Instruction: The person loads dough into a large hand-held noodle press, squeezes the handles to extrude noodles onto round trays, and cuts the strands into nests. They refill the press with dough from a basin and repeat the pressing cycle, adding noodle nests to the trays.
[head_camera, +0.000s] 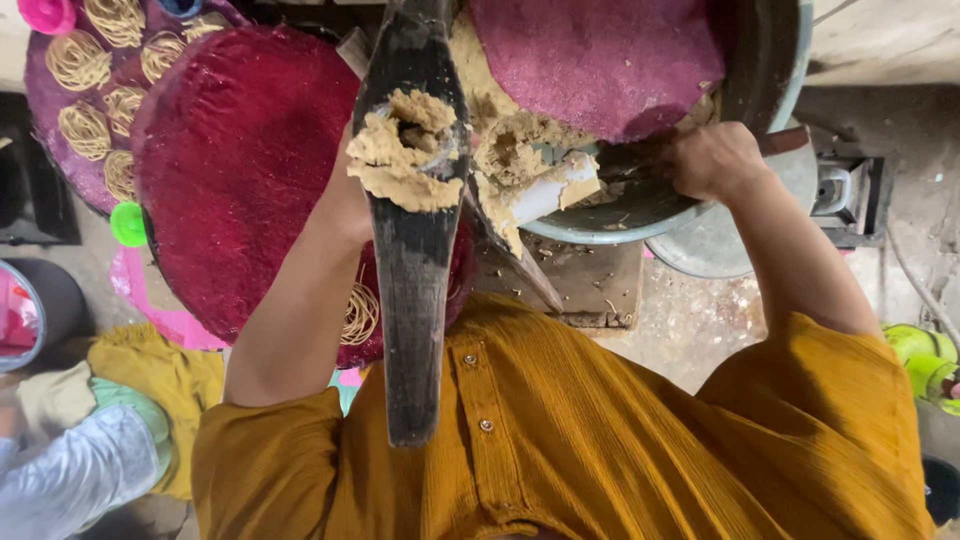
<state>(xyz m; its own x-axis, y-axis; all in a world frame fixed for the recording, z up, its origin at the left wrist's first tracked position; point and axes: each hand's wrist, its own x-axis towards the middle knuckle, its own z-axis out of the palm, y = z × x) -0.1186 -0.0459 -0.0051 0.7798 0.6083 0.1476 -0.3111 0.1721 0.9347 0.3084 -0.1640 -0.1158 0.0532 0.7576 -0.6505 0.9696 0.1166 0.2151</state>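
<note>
Head view, the only one I have, looks straight down over my mustard-yellow shirt (620, 440) at a dark wooden press (412, 250) running from the top of the frame to my chest, its cup heaped with tan dough (405, 150). The dough looks soft, moist and sticky: it smears over the rim of the cup and clings in ragged lumps, so I judge it light, easily torn and likely to stick to the fingers rather than slip; I would take it as a scooped lump from underneath, not pinch it at an edge. The press itself looks stiff and fairly heavy, best gripped along its long handle. My right hand (712, 160) is curled closed, knuckles up, at the near rim of the grey-green basin (640, 215), resting among the dough there and gripping something dark that I cannot make out; more dough (510, 150) lies in the basin just left of that hand, beside a pale scraper-like piece (550, 192), under a purple woven mat (600, 55). My left hand is hidden behind the press, so I cannot tell whether it is spread or closed; only the forearm (300, 300) shows, crossing a red woven tray (235, 165). Noodle coils sit on a farther tray (85, 90) at top left.
</note>
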